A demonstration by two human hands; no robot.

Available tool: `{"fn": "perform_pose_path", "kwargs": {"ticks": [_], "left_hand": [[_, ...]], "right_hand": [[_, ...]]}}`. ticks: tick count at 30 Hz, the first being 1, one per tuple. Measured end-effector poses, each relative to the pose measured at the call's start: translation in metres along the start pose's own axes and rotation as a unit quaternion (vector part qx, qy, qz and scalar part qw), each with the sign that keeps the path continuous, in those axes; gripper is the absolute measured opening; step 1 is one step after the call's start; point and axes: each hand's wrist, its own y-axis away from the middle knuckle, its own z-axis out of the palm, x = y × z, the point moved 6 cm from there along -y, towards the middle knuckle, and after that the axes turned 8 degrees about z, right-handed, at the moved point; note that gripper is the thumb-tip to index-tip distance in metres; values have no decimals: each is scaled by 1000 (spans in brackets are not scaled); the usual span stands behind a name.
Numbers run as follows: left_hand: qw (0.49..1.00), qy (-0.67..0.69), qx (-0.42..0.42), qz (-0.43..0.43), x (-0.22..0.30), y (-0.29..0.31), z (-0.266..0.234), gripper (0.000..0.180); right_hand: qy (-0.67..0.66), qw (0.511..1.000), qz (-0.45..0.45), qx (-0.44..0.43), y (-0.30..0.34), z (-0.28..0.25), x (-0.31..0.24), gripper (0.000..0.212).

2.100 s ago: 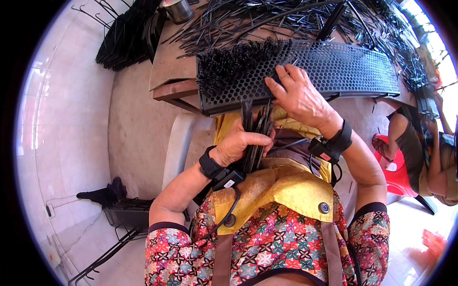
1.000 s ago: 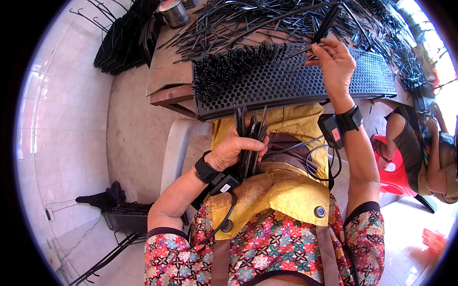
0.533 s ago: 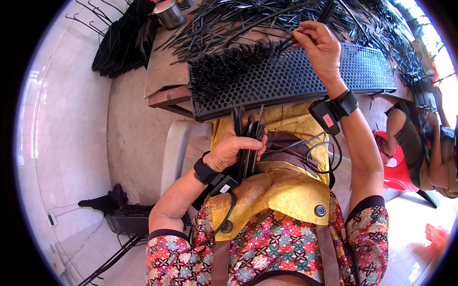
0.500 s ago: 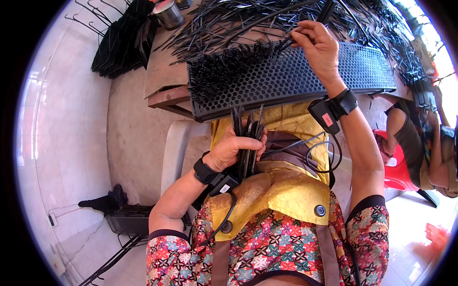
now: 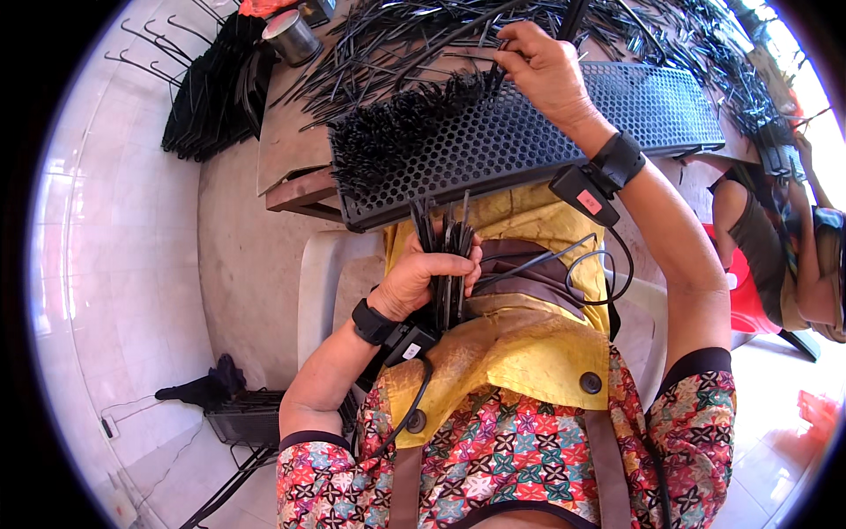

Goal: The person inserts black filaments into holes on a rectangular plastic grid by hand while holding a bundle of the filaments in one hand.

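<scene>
A bundle of thin black strips (image 5: 448, 291) is wrapped in my left hand (image 5: 427, 273), in front of the yellow apron, with the strip ends poking up above my thumb. Beyond it lies a long black perforated panel (image 5: 573, 132), whose left part is packed with upright black strip ends (image 5: 397, 123). My right hand (image 5: 546, 75) hovers over the panel at the right border of this packed part. Its thumb and fingertips are pinched on a thin black strip, whose lower end is hard to tell from those behind it.
Many loose black strips (image 5: 370, 57) cover the wooden table (image 5: 286, 132) behind the panel. A metal can (image 5: 293, 40) stands near its left corner. Black pieces with hooked wires (image 5: 211, 97) hang at the left wall. Another person (image 5: 758, 238) sits at right beside a red object.
My right hand has shifted left along the panel, toward the packed strips. My left hand keeps its grip on the bundle. The whole view has shifted slightly.
</scene>
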Motion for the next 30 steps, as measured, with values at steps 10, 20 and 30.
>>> {"fn": "perform_pose_path", "kwargs": {"ticks": [10,20,30], "left_hand": [[1000,-18,5,-8,0,-1,1,32],[1000,-30,-7,2,1,1,3,29],[997,-53,-47,-24,0,3,11,35]], "right_hand": [[149,981,-83,-97,-2,15,-8,13],[95,992,-73,-27,3,8,-5,13],[185,967,-171,-29,15,7,-19,8]]}}
